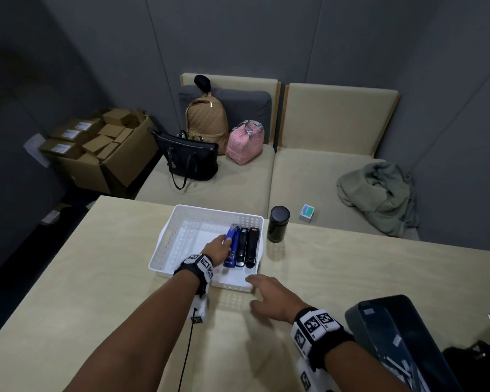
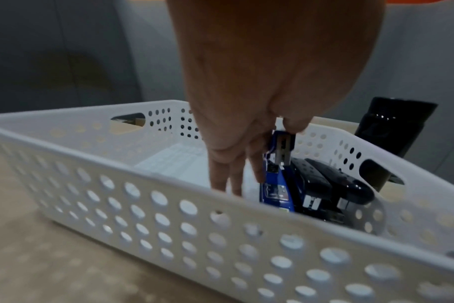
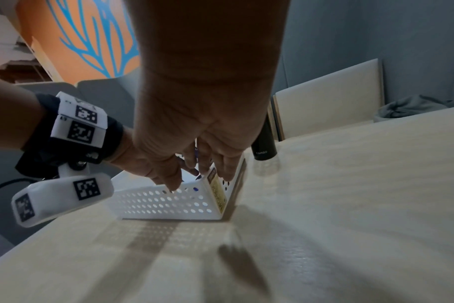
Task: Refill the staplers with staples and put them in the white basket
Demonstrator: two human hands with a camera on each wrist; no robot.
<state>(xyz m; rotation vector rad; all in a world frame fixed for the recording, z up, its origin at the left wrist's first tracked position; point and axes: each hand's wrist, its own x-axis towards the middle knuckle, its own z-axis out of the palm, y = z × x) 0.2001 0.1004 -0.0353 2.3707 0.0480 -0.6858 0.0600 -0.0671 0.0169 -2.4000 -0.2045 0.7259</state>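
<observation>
A white perforated basket [image 1: 164,241] [image 2: 169,205] [image 3: 163,203] stands on the light wooden table. Three staplers lie side by side along its right wall: a blue stapler [image 1: 232,247] [image 2: 275,190], a black one [image 1: 241,247] [image 2: 314,184] and a black one with an orange tip [image 1: 252,247] [image 2: 350,188]. My left hand [image 1: 217,246] [image 2: 270,143] reaches into the basket and pinches the blue stapler, thumb on its top and fingers down its left side. My right hand [image 1: 266,292] [image 3: 200,164] is open, its spread fingers touching the basket's near right corner.
A black cylindrical flask [image 1: 278,223] [image 2: 392,127] [image 3: 264,147] stands just right of the basket. A dark grey tray [image 1: 393,335] sits at the table's near right. Behind the table a beige sofa holds bags, a green jacket and a small box [image 1: 307,213].
</observation>
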